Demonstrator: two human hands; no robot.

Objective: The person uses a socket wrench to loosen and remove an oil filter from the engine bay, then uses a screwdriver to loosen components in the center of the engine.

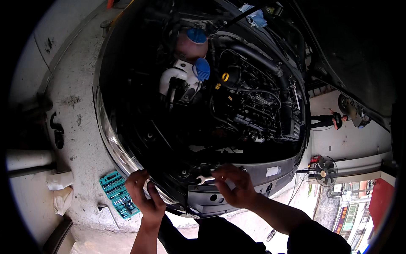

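Observation:
My left hand (pixel 146 199) is beside the headlight (pixel 116 142) at the car's front corner. Its fingers are curled but apart from the thumb, with nothing seen between them. Over the front panel (pixel 249 171) of the engine bay, my right hand (pixel 237 188) has its fingers bent round an open-end wrench (pixel 204 180). The wrench's jaw sticks out to the left of the fingertips; the rest is mostly hidden by the hand. Beyond both hands lies the dark engine (pixel 258 101).
A white reservoir (pixel 174 78) and a pinkish tank (pixel 190 46), both blue-capped, stand in the bay. The raised hood (pixel 351 55) hangs at the right. A teal tool case (pixel 113 186) lies on the floor at left. A fan (pixel 325 171) and a person (pixel 332 120) are farther off.

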